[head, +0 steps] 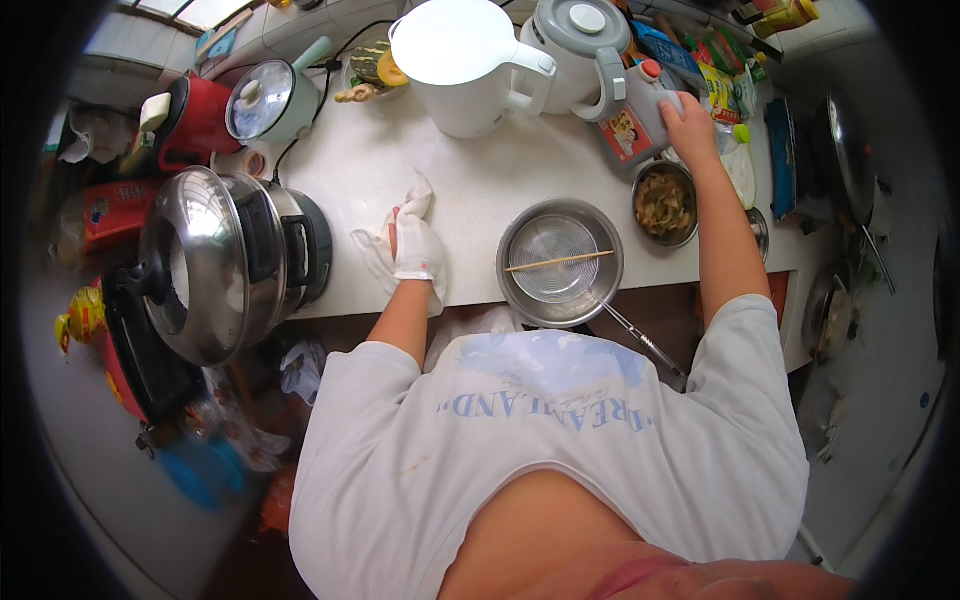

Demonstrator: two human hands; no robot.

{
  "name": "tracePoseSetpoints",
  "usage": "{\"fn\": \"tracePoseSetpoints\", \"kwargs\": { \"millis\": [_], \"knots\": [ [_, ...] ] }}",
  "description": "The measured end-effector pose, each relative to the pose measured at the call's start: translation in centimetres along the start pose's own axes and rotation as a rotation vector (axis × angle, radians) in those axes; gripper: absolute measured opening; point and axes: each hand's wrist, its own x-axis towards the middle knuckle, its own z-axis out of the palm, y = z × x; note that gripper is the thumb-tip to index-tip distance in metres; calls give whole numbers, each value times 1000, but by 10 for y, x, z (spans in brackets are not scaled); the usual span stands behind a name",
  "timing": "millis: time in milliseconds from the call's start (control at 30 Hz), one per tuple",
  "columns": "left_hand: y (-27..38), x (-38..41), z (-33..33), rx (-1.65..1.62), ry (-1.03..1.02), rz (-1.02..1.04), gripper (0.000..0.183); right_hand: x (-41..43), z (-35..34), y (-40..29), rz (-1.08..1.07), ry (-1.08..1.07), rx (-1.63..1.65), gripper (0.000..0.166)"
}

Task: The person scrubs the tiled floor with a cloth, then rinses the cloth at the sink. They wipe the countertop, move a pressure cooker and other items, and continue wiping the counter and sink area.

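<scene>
My left hand (411,244) lies on the white countertop (465,187), wrapped in or covered by a white cloth (420,259); how its fingers sit under the cloth is hidden. At the back right, my right hand (686,127) grips the handle of a grey plastic jug (639,112) with a red cap and a red label. Below that jug stands a metal bowl of sliced food (664,202). Near the counter's front edge, a steel basin (616,262) holds a fine-mesh strainer (551,240), its handle pointing toward my body, and one wooden chopstick (562,261) lies across it.
A large steel steamer with a lid (195,262) fills the left side. At the back stand a white pitcher (465,75), a grey-lidded jug (574,45), a lidded pot (270,101) and cut squash (375,64). Packets (720,90) crowd the back right.
</scene>
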Motion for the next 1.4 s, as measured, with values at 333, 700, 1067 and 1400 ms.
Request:
{"fn": "tracePoseSetpoints", "kwargs": {
  "millis": [333, 700, 1067, 1400],
  "knots": [
    [7, 33, -44, -464, -292, -14, 43, -22, -132, -63, 13, 231, 270, 31],
    [13, 21, -49, -1085, -565, -7, 44, -115, -136, -154, -38, 68, 456, 31],
    [98, -32, -40, -810, -860, 50, 44, -186, -7, -297, -260, -184, 561, 28],
    [75, -51, -57, -1229, -961, -274, 47, -181, 15, -335, -273, -172, 626, 27]
  ]
}}
